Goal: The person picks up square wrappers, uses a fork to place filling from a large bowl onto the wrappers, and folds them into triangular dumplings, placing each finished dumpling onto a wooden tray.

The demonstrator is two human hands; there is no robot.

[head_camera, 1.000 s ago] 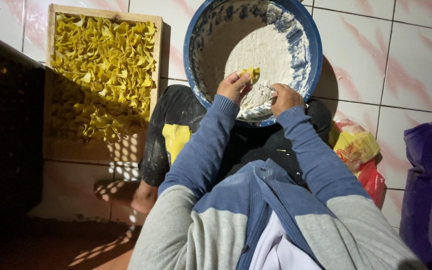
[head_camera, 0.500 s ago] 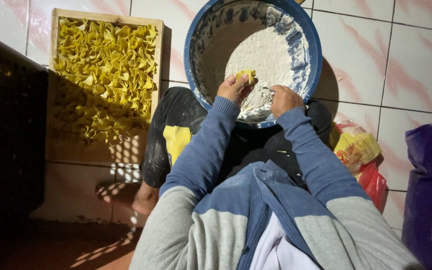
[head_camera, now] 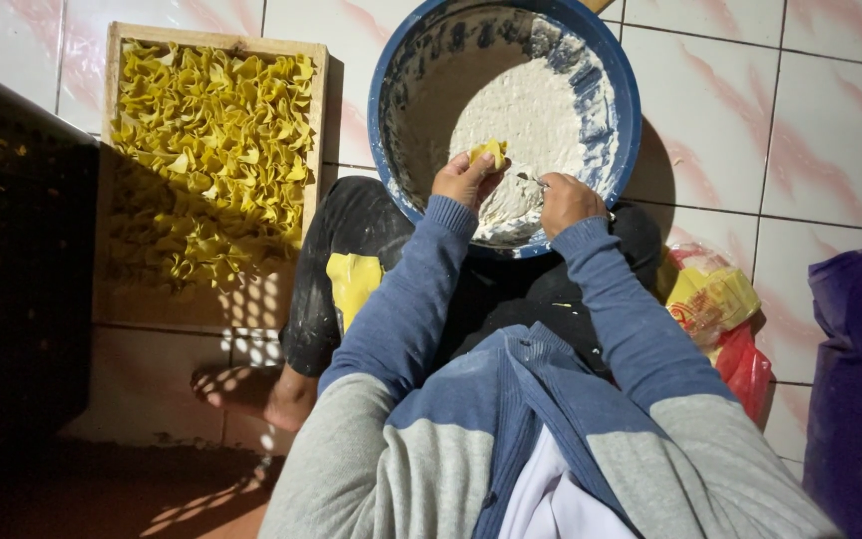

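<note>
Now, line by line:

Bowl: a round blue bowl (head_camera: 623, 75) rests against the person's knees on the tiled floor (head_camera: 770, 130); its inner wall is smeared with white paste.
Bowl contents: a heap of pale white filling (head_camera: 531, 120) lies toward the middle and the near side, and both hands reach into it over the near rim.
Tray: a shallow wooden tray (head_camera: 112, 130) lies on the floor to the left of the bowl, well apart from the hands.
Tray contents: many folded yellow dumplings (head_camera: 207, 150) fill it, packed close; the lower part falls in shadow.
Left hand: the left hand (head_camera: 463, 178) sits at the near edge of the bowl, its fingers (head_camera: 476, 170) curled and pressed together around a small yellow wrapper (head_camera: 489, 152), which stands just above the filling.
Right hand: the right hand (head_camera: 566, 200) is beside the left, its fingers closed around a thin utensil (head_camera: 529, 180) whose tip touches the filling near the wrapper.
Lap: a loose yellow wrapper sheet (head_camera: 353, 284) lies on the dark trouser leg (head_camera: 336, 240), below the left forearm.
Beside the right arm: a yellow and red plastic bag (head_camera: 715, 299) lies on the floor, with a purple bag (head_camera: 860, 379) further right.
</note>
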